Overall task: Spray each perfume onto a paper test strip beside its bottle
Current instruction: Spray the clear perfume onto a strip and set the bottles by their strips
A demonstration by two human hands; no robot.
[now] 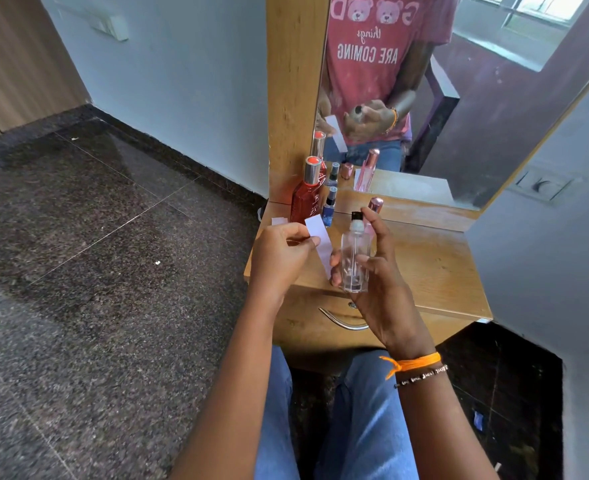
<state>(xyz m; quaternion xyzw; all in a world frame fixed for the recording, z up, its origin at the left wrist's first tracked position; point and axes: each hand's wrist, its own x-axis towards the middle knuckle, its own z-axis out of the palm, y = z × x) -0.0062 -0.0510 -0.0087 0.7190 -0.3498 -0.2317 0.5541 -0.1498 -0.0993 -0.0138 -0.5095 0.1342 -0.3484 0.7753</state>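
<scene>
My right hand (379,271) grips a clear glass perfume bottle (354,258) upright above the dresser's front edge, index finger resting by its black spray top. My left hand (279,254) pinches a white paper test strip (319,240) just left of the bottle, the strip hanging slanted close to the nozzle. On the wooden dresser top (431,265) stand a red bottle with a silver cap (307,194), a small blue spray bottle (329,207) and a pink bottle with a rose cap (374,207), partly hidden behind my right hand. Another paper strip (279,221) lies beside the red bottle.
A mirror (424,98) behind the bottles reflects a person's red shirt and hands. A drawer with a metal handle (345,322) sits under the top. Dark stone floor (95,237) spreads left; a grey wall (545,254) closes the right side.
</scene>
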